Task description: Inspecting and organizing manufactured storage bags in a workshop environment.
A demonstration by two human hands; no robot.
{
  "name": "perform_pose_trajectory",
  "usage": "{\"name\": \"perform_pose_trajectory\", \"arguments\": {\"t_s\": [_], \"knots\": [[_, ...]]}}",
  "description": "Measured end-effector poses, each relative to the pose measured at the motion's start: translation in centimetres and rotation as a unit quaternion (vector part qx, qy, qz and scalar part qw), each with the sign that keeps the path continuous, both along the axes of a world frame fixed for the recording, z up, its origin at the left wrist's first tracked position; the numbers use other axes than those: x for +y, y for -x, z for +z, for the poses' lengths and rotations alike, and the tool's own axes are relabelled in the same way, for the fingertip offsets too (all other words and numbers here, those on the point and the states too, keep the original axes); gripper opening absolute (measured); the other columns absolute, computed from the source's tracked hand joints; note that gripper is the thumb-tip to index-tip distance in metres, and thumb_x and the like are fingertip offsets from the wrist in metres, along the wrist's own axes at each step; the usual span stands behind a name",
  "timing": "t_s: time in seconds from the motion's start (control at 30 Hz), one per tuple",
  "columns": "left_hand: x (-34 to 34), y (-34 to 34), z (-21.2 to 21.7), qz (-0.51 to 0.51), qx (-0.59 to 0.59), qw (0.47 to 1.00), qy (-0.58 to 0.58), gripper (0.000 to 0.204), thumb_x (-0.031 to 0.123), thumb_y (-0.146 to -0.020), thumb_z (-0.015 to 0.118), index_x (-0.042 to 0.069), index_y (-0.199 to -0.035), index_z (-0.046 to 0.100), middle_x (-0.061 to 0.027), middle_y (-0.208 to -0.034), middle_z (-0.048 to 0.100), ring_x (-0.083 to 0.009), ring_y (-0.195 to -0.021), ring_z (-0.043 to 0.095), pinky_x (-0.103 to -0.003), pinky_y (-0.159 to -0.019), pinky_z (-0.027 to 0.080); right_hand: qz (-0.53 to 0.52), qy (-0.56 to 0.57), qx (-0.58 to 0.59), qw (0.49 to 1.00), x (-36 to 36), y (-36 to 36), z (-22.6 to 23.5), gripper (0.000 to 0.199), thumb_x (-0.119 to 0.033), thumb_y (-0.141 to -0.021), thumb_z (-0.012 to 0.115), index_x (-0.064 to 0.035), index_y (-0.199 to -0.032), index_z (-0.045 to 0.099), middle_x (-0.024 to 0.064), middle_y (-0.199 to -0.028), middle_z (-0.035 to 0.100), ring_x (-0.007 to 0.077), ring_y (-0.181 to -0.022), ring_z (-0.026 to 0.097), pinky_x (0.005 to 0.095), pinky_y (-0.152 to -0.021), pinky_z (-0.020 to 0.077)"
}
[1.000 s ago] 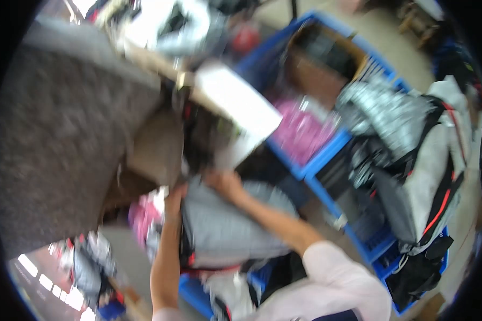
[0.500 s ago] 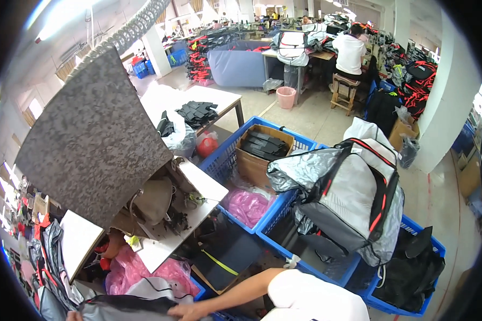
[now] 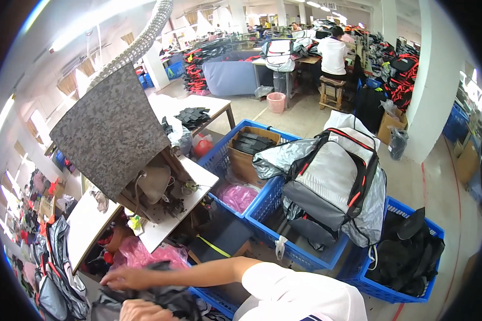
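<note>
A crumpled length of grey and black fabric (image 3: 103, 306) lies low at the left, bunched under my hands, and part of it runs out of the picture. My right hand (image 3: 122, 279) reaches across from the right on a bare forearm, its fingers curled at the far edge of the cloth. Nearer to me, at the lower edge, my left hand (image 3: 144, 311) is closed on the same fabric, knuckles up. Just beyond the hands a pink plastic bag (image 3: 144, 253) bulges from under a white table (image 3: 163, 227).
A grey speckled hood (image 3: 112, 128) with a flexible duct rises at the left. Blue crates (image 3: 300, 257) stand in front, one bearing a large grey and black bag (image 3: 326, 184), another black pieces (image 3: 404, 257). Grey bags (image 3: 56, 283) hang at far left. A seated person (image 3: 333, 56) works farther back.
My right hand has moved left and farther out, while my left hand has come right. The fabric has bunched up between them. The view has shifted slightly.
</note>
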State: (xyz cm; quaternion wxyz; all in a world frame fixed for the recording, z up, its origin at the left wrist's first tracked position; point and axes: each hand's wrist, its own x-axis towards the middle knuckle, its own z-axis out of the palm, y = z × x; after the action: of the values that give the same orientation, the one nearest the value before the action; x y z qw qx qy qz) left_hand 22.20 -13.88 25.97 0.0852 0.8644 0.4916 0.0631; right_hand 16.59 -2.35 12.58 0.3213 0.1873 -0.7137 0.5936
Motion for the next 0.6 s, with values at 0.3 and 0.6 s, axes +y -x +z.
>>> {"name": "perform_pose_trajectory", "arguments": {"t_s": [0.3, 0.6], "knots": [[2.0, 5.2, -18.2, 0.035, -0.082, 0.994, 0.06, 0.012, 0.013, -0.069, 0.069, 0.005, -0.074, 0.064, -0.009, -0.072, 0.062, -0.0239, -0.063, 0.059, -0.033, -0.067, 0.046, 0.055, 0.015, -0.236, 0.97, 1.8, -6.8, -9.8, 0.045, -0.047, -0.084, 0.051, -0.0036, -0.086, 0.064, 0.0093, -0.083, 0.063, 0.0157, -0.079, 0.056, 0.0325, -0.069, 0.0426], [1.7, 2.1, -16.2, 0.102, -0.075, 0.941, -0.314, 0.011, 0.015, -0.073, 0.063, 0.009, -0.082, 0.063, -0.009, -0.072, 0.058, -0.0285, -0.066, 0.056, -0.04, -0.059, 0.043, 0.045, -0.008, -0.166, 0.985, 6.8, 0.4, -22.5, 0.022, -0.016, -0.07, 0.063, 0.0032, -0.067, 0.054, 0.0082, -0.053, 0.051, 0.0183, -0.052, 0.053, 0.0335, -0.043, 0.0401]]}}
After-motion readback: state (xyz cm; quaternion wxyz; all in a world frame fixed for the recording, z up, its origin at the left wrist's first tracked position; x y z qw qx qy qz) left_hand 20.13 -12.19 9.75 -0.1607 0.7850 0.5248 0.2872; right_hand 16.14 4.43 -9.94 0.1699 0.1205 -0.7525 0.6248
